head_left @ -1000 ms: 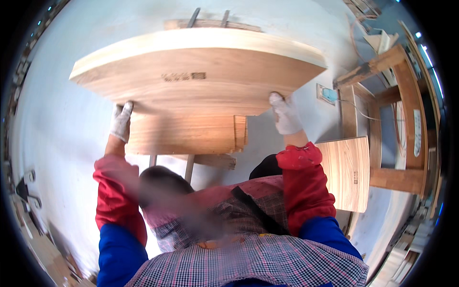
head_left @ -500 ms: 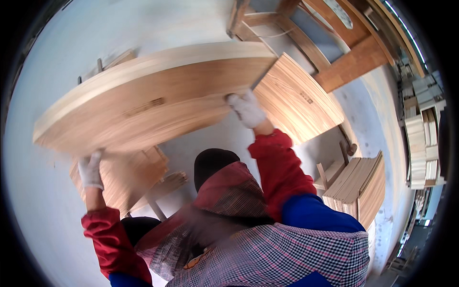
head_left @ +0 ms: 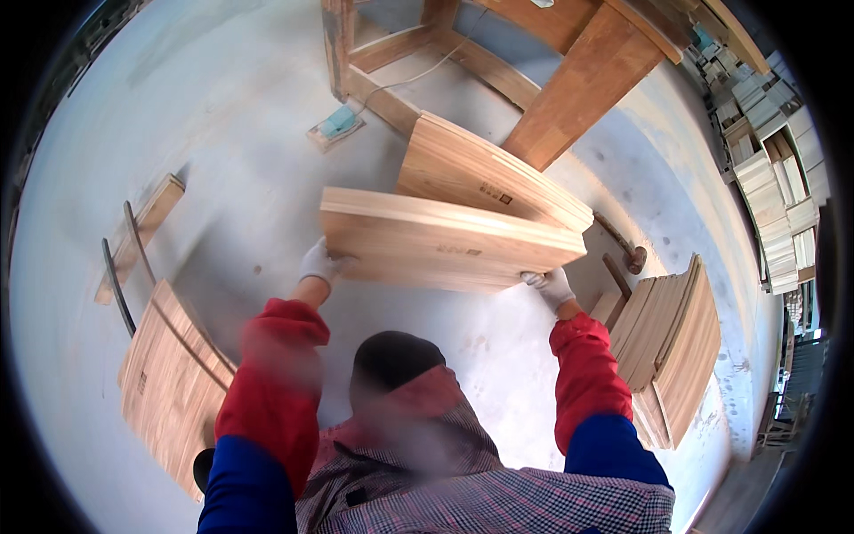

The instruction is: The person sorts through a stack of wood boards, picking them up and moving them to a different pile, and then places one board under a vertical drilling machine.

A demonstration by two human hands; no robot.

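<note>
Both my white-gloved hands hold a thick wooden board [head_left: 436, 238], which looks layered like a stack of panels along its top edge. My left hand [head_left: 322, 263] is closed round its left end, with the thumb on the near face. At the lower right corner, my right hand [head_left: 550, 288] grips the other end. Just behind stands a second stack of pale wooden boards [head_left: 489, 169], set at an angle. The held board overlaps its lower part, and whether the two touch I cannot tell.
A brown wooden bench [head_left: 578, 89] stands beyond the boards. More stacked boards lean at the right [head_left: 667, 329] and left [head_left: 169, 392]. Dark curved bars [head_left: 133, 240] and a wooden strip [head_left: 147, 233] are at the left. A blue item [head_left: 338, 121] lies near the bench leg.
The held board has swung rightward in view, from the far left to in front of the standing stack. My left hand has moved right along with it, and my right hand is lower and farther right.
</note>
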